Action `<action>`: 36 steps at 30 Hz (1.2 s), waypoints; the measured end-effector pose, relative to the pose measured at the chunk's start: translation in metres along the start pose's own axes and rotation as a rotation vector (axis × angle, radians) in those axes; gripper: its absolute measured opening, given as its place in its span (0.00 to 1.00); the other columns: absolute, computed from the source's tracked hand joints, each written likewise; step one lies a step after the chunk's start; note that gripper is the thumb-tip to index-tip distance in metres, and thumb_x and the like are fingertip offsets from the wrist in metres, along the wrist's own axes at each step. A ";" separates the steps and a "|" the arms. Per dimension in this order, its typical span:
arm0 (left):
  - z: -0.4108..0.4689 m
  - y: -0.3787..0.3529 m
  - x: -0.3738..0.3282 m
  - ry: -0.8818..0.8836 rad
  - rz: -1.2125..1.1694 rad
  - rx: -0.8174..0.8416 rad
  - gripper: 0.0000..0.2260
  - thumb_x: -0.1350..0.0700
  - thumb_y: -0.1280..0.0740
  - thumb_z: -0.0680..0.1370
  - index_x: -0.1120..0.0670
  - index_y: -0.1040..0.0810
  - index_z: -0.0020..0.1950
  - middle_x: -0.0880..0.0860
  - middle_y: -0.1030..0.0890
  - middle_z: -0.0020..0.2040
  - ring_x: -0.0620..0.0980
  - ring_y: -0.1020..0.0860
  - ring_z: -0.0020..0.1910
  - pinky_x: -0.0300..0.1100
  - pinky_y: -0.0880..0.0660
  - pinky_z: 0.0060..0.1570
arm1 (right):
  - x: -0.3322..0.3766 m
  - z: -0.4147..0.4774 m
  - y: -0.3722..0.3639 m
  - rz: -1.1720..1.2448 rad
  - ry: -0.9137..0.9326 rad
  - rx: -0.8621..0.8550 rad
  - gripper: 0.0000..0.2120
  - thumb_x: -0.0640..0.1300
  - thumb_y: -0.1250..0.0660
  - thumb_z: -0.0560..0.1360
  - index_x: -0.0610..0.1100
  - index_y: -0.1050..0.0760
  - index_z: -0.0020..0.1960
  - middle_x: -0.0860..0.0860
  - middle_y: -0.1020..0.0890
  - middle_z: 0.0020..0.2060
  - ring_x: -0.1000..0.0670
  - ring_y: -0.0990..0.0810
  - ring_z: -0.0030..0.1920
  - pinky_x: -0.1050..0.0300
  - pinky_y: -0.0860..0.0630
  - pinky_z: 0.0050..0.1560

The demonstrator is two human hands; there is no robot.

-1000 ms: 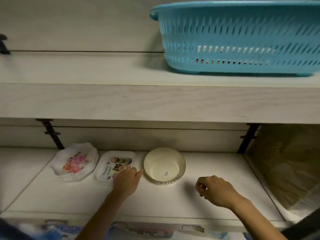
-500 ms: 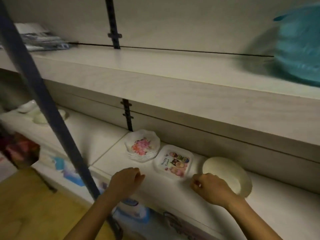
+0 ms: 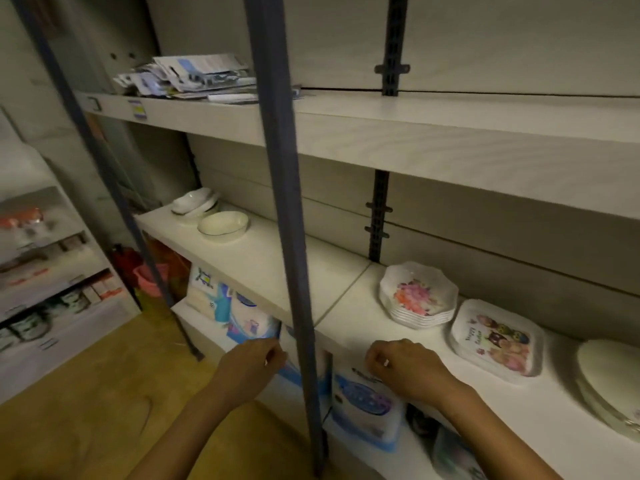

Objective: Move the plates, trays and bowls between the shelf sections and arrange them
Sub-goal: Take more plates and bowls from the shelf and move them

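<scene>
Transit between shelf sections looks to be the step in hand, judging from the head view, the only one there is. The left hand point(image 3: 250, 364) and the right hand point(image 3: 403, 370) both hover in front of the white middle shelf board point(image 3: 263, 268), fingers curled inward and nothing held in either. The left hand is left of the blue-grey metal upright post point(image 3: 294, 271), the right hand just to its right.

In the right section, a stack of white scalloped plates with a pink flower print point(image 3: 417, 296) stands in a row with a white square tray with a cartoon print point(image 3: 495, 341) just beside it. Near the tray is a cream round bowl point(image 3: 609, 379), cut by the frame edge. In the left section, well apart from these, lies a cream oval bowl with a dark rim point(image 3: 223, 225). Behind it is a pile of white dishes point(image 3: 195, 201), too blurred to count, and I cannot tell whether the two touch.

The next move probably calls for a reach past the post into the left section. The fingers would need to uncurl, take the oval bowl by its rim and lift it clear of the pile behind.
</scene>
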State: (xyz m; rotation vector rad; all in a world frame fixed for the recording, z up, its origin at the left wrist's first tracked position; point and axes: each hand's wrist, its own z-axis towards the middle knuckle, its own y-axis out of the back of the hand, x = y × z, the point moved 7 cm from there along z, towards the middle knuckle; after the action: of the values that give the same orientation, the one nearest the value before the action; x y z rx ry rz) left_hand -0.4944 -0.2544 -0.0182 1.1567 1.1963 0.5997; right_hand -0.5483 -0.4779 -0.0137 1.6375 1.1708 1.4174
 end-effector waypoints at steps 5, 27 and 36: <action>0.002 0.043 0.074 0.039 0.012 -0.070 0.11 0.51 0.42 0.79 0.56 0.23 0.49 0.53 0.19 0.46 0.51 0.22 0.44 0.47 0.23 0.47 | 0.080 0.040 -0.018 0.077 0.081 -0.041 0.09 0.51 0.45 0.78 0.52 0.27 0.51 0.52 0.21 0.49 0.49 0.23 0.47 0.59 0.29 0.41; 0.144 0.149 0.304 0.081 0.003 -0.175 0.10 0.52 0.41 0.80 0.54 0.23 0.53 0.45 0.27 0.41 0.43 0.27 0.39 0.33 0.28 0.41 | 0.237 0.300 -0.036 0.043 0.050 -0.148 0.15 0.52 0.46 0.79 0.52 0.29 0.62 0.53 0.22 0.60 0.49 0.23 0.56 0.55 0.27 0.52; 0.253 0.173 0.372 0.034 -0.010 -0.108 0.03 0.51 0.41 0.79 0.46 0.28 0.47 0.41 0.28 0.37 0.37 0.28 0.35 0.31 0.29 0.37 | 0.256 0.415 -0.029 0.035 -0.038 -0.156 0.15 0.52 0.46 0.79 0.51 0.28 0.61 0.52 0.21 0.57 0.49 0.22 0.53 0.54 0.24 0.53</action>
State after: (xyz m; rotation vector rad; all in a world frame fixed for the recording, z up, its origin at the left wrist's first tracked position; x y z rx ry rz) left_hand -0.1083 0.0341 -0.0229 1.0531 1.1838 0.6709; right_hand -0.1449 -0.2014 -0.0203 1.5758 0.9886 1.4555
